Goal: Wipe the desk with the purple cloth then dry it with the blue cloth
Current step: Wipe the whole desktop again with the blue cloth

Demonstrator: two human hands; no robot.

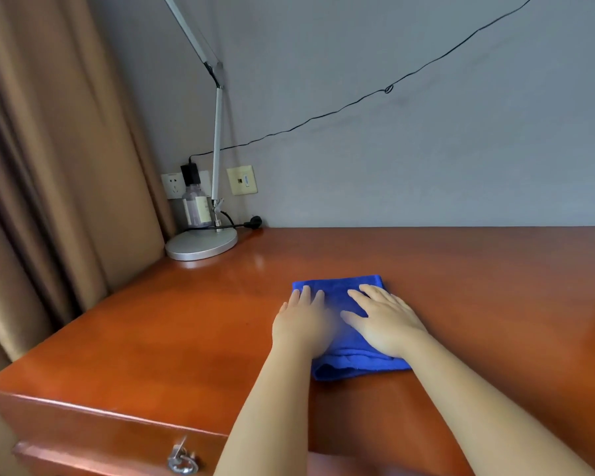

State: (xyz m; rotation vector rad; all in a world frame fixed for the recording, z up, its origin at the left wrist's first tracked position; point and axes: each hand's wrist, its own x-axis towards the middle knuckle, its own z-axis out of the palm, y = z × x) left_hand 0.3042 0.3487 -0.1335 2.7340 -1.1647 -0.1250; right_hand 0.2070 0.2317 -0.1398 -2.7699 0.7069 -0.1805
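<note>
The left hand [303, 324] and the right hand [385, 319] lie flat side by side on the blue cloth [340, 288], fingers straight and pressing down, gripping nothing. The folded cloth rests on the wooden desk [186, 331], near its middle. At the far left corner stand a desk lamp [201, 245] and a clear bottle [196, 204].

A grey wall [426, 149] fills the back, a thin black cable [323, 115] strung slantwise across it. Brown curtains [49, 166] hang at the left. In the corner, a silver desk lamp [201, 243] stands on the glossy reddish-brown tabletop [169, 321], a clear bottle [196, 207] behind it, wall sockets [174, 185] beyond. A drawer pull [182, 460] shows below.
</note>
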